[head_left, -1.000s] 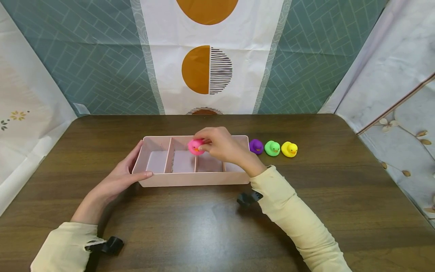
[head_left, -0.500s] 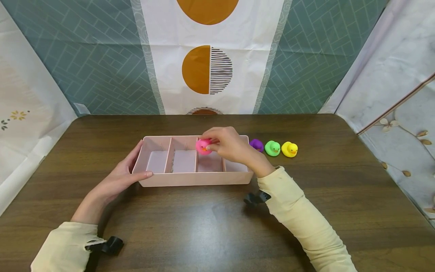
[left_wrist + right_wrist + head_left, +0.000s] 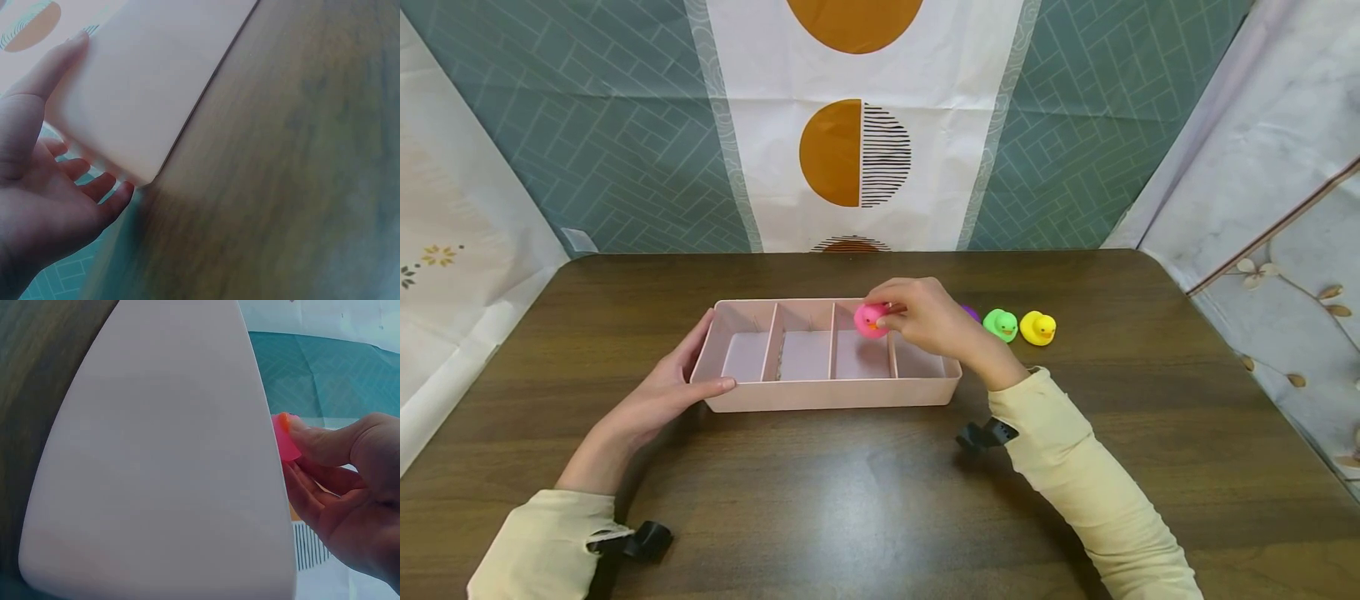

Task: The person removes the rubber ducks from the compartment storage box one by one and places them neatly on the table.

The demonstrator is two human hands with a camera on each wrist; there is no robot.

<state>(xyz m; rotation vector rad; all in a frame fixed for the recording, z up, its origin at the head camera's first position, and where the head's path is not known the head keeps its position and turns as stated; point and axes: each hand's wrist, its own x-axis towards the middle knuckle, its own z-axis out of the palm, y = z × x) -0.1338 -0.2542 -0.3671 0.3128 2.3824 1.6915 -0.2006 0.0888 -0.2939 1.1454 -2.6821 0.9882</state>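
Note:
Between the thumb and fingers of my right hand point(image 3: 928, 317) is a pink rubber duck point(image 3: 870, 321), carried over the third compartment from the left of a pale pink divided box point(image 3: 827, 396). In the right wrist view, the box's wall point(image 3: 162, 456) partly hides the duck point(image 3: 287, 440). My left hand point(image 3: 681, 375) grips the box's left end, thumb at the front rim and fingers along the end wall. The left wrist view shows that hand point(image 3: 69, 169) around the box's corner. No duck shows inside the compartments.
Right of the box, a green duck point(image 3: 1001, 325) and a yellow duck point(image 3: 1038, 327) stand in a row on the brown wooden table point(image 3: 820, 500). A purple duck point(image 3: 972, 312) is mostly hidden behind my right hand. Patterned cloth point(image 3: 647, 150) hangs behind the table.
My right hand has moved rightward with the pink duck, from over the second compartment to over the third. It covers more of the purple duck now. The left hand and box stay put.

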